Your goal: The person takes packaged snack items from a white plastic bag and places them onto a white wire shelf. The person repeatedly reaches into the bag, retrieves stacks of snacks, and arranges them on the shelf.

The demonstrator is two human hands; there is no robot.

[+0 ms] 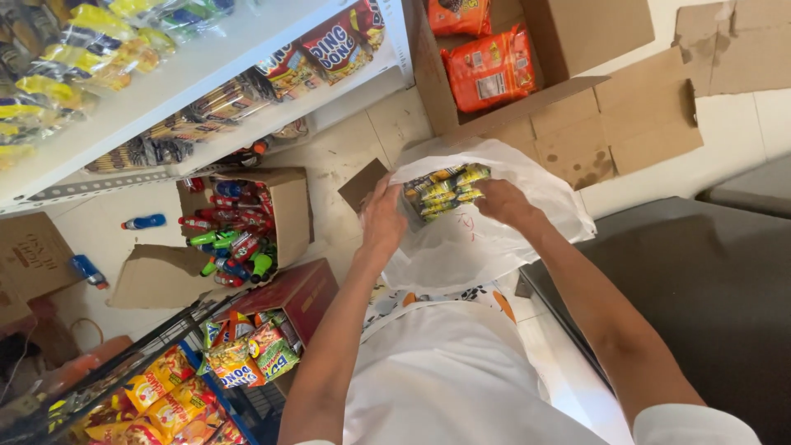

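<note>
Seen from above, looking down past a white shirt (449, 379) at two bare arms reaching forward toward 12 o'clock.

Nearest, at 8 o'clock: a wire basket (156, 387) packed with yellow, red and green snack bags (239, 358), beside a dark red carton (292, 292).

At centre: a white plastic bag (461, 243) held open over the floor. Left hand (383, 218) curled over the bag's rim at about 10 o'clock, fingers closed on the plastic, next to a small brown cardboard flap (361, 183). Right hand (503, 202) inside the bag's mouth at about 2 o'clock, fingers bent down and touching a bundle of small yellow-and-green packets (445, 191); whether gripping or only resting, impossible to tell. Bundle lying between the two hands, directly toward 9 o'clock from the right hand, long axis running roughly 8 to 2 o'clock. Right hand in contact with it, left hand just beside it through the bag.

Farther out, at 9 o'clock: an open cardboard box (288, 218) of small coloured bottles (231, 235), with two loose blue ones on the pale tile floor (346, 148).

Farthest, at 12 o'clock: another open carton (577, 33) holding orange snack bags (490, 70). At 10 to 11 o'clock: white shelves (189, 70) lined with wrapped snacks.
</note>
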